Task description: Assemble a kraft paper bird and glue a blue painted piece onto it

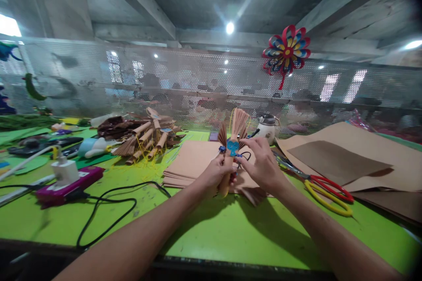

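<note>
My left hand is closed around the lower part of a folded brown paper craft, held upright above the table. Pleated paper fans out at its top, and a blue cut-out shape sits on its front. Close against the craft's right side is my right hand, its thumb and index finger apart with the tips at the edge of the blue shape. Whether those tips press on the craft is hard to see. A thin dark loop shows between them. Behind and below lies a stack of brown paper sheets.
Several similar paper crafts with yellow strings are piled at left. A purple power strip with a charger and black cable lies nearer. Scissors with red and yellow handles and large brown sheets are at right. Behind stands a mesh partition.
</note>
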Motion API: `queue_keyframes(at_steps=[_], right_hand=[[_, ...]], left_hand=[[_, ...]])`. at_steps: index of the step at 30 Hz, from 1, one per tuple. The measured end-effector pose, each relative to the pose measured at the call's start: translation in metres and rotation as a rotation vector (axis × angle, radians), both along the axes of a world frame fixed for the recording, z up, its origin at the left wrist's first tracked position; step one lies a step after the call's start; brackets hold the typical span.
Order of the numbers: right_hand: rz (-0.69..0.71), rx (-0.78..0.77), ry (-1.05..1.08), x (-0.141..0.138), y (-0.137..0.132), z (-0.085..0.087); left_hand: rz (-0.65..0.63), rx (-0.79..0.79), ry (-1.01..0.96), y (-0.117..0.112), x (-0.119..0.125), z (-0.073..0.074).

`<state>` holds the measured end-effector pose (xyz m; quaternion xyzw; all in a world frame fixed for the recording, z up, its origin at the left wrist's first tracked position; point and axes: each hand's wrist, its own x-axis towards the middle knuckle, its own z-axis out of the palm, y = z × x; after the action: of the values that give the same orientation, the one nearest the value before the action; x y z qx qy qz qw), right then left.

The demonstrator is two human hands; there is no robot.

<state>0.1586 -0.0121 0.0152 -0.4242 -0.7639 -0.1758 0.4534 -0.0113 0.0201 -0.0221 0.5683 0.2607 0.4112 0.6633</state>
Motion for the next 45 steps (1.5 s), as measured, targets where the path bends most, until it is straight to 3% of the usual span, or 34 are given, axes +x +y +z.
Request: queue_keyframes(at_steps=[10,45], right_hand=[[-0.045,0.009,-0.179,-0.004,-0.005,0.006],[-0.197,-0.009,-0.119,-0.025,-0.006,-0.003]], left_hand=[[0.025,0.05,0.088,-0.005,0.002,0.001],[0.034,0.135,0.09,-0.007,0.005,-0.004]])
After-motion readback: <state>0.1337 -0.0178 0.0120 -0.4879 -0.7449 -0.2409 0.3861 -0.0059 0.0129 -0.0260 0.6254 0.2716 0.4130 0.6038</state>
